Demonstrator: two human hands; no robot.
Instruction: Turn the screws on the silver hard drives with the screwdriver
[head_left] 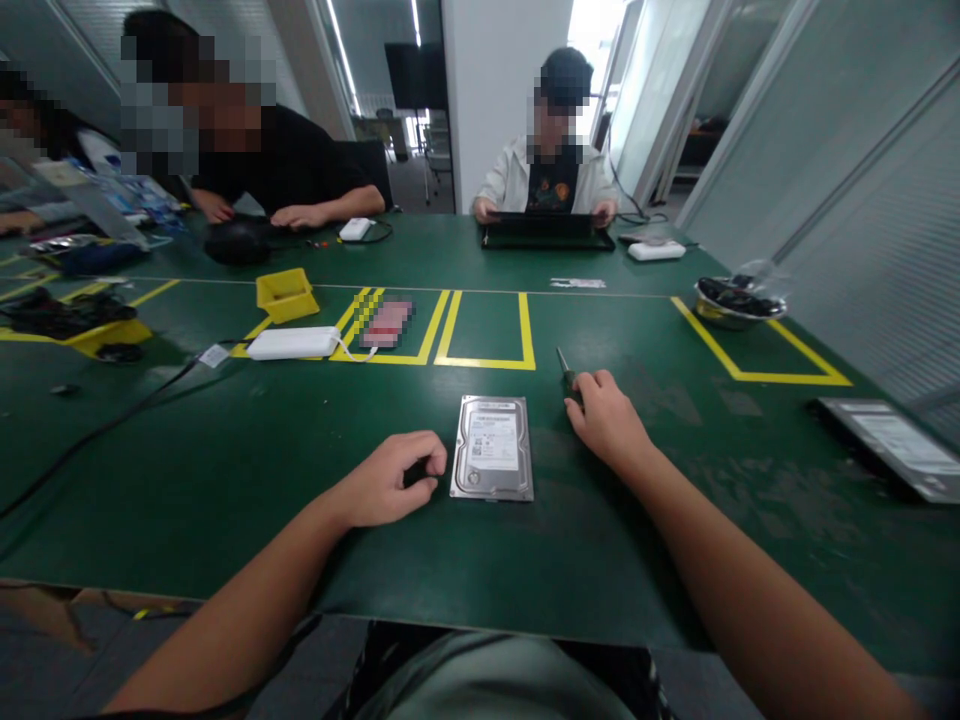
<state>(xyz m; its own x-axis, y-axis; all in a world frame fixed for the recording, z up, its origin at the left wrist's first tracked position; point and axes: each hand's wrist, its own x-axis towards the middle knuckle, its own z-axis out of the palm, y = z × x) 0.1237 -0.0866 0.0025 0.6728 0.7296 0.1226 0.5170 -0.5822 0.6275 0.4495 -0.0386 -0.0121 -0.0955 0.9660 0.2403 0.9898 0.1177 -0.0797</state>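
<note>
A silver hard drive [493, 450] with a white label lies flat on the green table in front of me. Just to its left rests my left hand [397, 478], loosely curled, with a gap between thumb and fingers and nothing in it. To the right of the drive, my right hand [606, 415] is closed round a screwdriver [562, 360]. Its thin metal shaft points forward and to the left, away from the drive, while most of the handle is hidden under my fingers.
A second hard drive [900, 440] lies at the right. Further back are a metal bowl [742, 310] of dark parts, a yellow bin [287, 297], a white power bank [294, 343] cabled to a phone [387, 325], and yellow tape outlines. Several people sit around the table.
</note>
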